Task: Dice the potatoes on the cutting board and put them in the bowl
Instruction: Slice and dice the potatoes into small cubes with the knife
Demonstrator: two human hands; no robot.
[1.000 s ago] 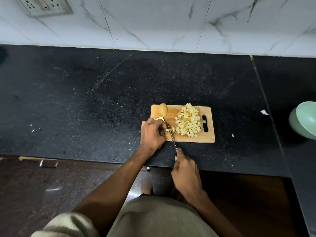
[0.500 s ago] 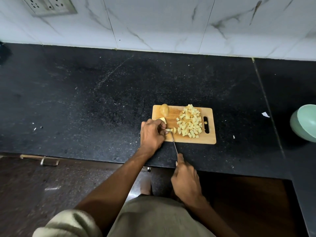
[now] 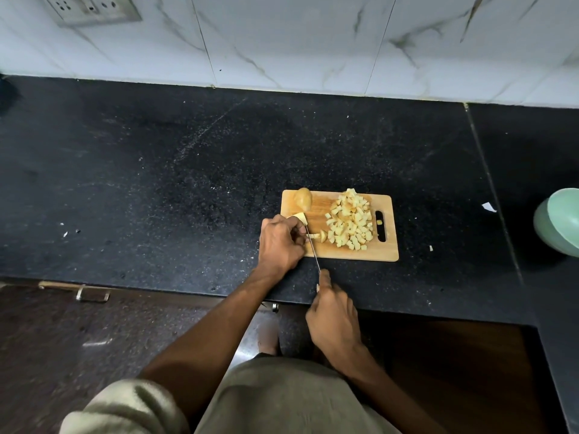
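Now pinning potato strip point(image 3: 313, 235) with left hand point(image 3: 279, 242), keeping fingers curled clear; gripping knife point(image 3: 312, 245) in right hand point(image 3: 333, 321) for dicing.

Black, white-speckled stone countertop point(image 3: 188, 170). White marble-pattern wall tiles point(image 3: 297, 42) with grey veining. Light tan rectangular wooden cutting board point(image 3: 385, 252). Pale yellow diced potato cubes point(image 3: 351, 222). Yellow-brown potato half point(image 3: 303, 198). Mint-green round bowl point(image 3: 559, 225). Beige cloth sleeve point(image 3: 125, 408).

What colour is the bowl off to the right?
Pale mint green; the bowl shows at the right edge of the head view, partly cut off.
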